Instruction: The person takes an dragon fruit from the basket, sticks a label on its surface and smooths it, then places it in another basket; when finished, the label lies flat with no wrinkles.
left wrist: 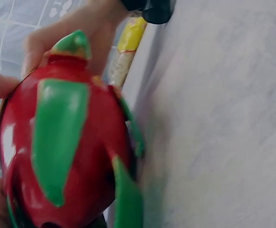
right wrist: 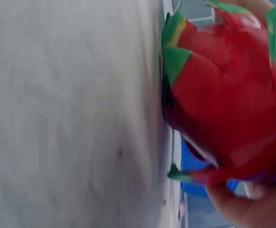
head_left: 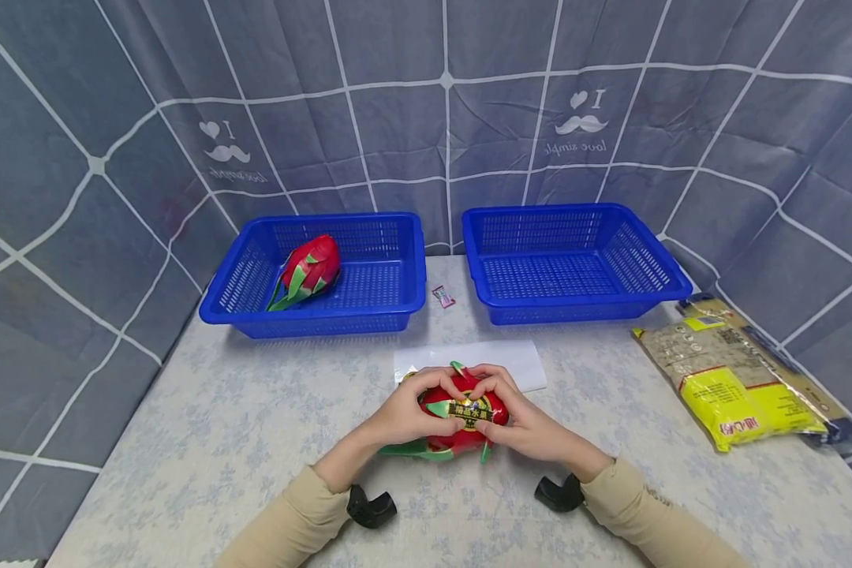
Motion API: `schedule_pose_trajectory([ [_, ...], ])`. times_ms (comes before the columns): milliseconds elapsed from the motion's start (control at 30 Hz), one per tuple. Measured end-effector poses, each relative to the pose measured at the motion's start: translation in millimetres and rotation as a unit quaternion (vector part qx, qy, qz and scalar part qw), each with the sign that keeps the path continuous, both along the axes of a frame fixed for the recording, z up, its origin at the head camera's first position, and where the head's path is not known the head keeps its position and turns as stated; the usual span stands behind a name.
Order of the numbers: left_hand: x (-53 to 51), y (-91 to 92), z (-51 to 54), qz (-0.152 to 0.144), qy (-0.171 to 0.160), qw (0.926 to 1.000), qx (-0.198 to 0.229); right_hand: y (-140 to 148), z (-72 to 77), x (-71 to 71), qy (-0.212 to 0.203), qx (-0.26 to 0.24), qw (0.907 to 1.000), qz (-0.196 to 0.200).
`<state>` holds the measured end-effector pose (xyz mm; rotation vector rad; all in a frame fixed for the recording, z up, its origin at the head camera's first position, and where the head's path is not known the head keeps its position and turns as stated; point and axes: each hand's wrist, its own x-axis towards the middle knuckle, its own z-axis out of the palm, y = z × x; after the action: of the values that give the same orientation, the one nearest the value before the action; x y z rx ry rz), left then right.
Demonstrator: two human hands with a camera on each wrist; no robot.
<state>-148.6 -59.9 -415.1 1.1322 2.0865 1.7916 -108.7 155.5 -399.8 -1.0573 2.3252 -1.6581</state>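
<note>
A red dragon fruit with green leaf tips (head_left: 443,443) lies on the table at front centre, a black and gold label on its upper face. My left hand (head_left: 406,410) grips its left side, and my right hand (head_left: 532,422) grips its right side; the fingertips and thumbs of both meet near the label. The fruit's red skin (left wrist: 97,123) fills much of the left wrist view, and its rounded side (right wrist: 223,99) shows large in the right wrist view. Behind the hands lies a white sheet (head_left: 468,355), partly covered by them.
A blue basket (head_left: 312,323) at the back left holds another dragon fruit (head_left: 312,264). Another blue basket (head_left: 575,312) stands at the back right. Between them lies a small wrapped packet (head_left: 443,297). Yellow-labelled bags (head_left: 738,379) lie at the right edge.
</note>
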Motion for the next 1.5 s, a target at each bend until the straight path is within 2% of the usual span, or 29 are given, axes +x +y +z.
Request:
schedule_pose_trajectory([
  [200,-0.8,3.6,-2.4,-0.002,0.007,0.9995,0.032,-2,-21.2,-5.1,0.005,-0.019,0.9986,-0.049],
  [267,-1.5,2.6,-2.0,-0.007,0.013,0.9994,0.031,1,-26.2,-8.0,0.001,-0.008,0.9989,-0.046],
  [367,-3.2,-0.2,-0.4,-0.025,0.006,0.9994,0.024,6,-26.6,-11.4,-0.008,0.009,0.9998,-0.014],
  [467,-5.0,-3.5,2.4,-0.040,-0.035,0.9985,0.008,11,-24.3,-14.2,-0.031,0.011,0.9991,0.025],
  [567,-5.9,-7.1,4.7,-0.039,-0.084,0.9956,-0.014,14,-22.5,-16.0,-0.055,0.006,0.9973,0.049],
  [667,-6.7,-9.6,6.1,-0.036,-0.120,0.9918,-0.024,14,-22.4,-16.2,-0.065,-0.003,0.9965,0.052],
  [733,-7.1,-10.0,6.5,-0.036,-0.132,0.9903,-0.022,12,-23.3,-15.5,-0.062,-0.009,0.9972,0.041],
  [800,-7.3,-9.6,5.7,-0.036,-0.133,0.9903,-0.016,9,-24.4,-14.1,-0.057,-0.015,0.9981,0.022],
  [867,-6.4,-8.8,4.5,-0.027,-0.120,0.9924,-0.007,6,-24.9,-12.1,-0.045,-0.020,0.9988,0.000],
  [1033,-2.8,-4.3,0.6,0.014,-0.078,0.9968,0.010,-3,-23.6,-7.7,-0.012,-0.022,0.9985,-0.049],
  [1100,-2.4,-2.8,-0.2,0.024,-0.076,0.9968,0.010,-5,-22.7,-7.0,-0.008,-0.022,0.9981,-0.057],
  [1200,-3.6,-3.7,0.2,0.024,-0.085,0.9961,0.002,-4,-21.4,-8.1,-0.015,-0.016,0.9986,-0.048],
  [1400,-8.4,-10.3,4.8,-0.025,-0.120,0.9923,-0.017,5,-18.4,-13.1,-0.076,-0.012,0.9970,0.002],
  [1500,-9.0,-11.7,5.1,-0.035,-0.113,0.9928,-0.016,9,-18.0,-14.7,-0.088,-0.010,0.9958,0.023],
])
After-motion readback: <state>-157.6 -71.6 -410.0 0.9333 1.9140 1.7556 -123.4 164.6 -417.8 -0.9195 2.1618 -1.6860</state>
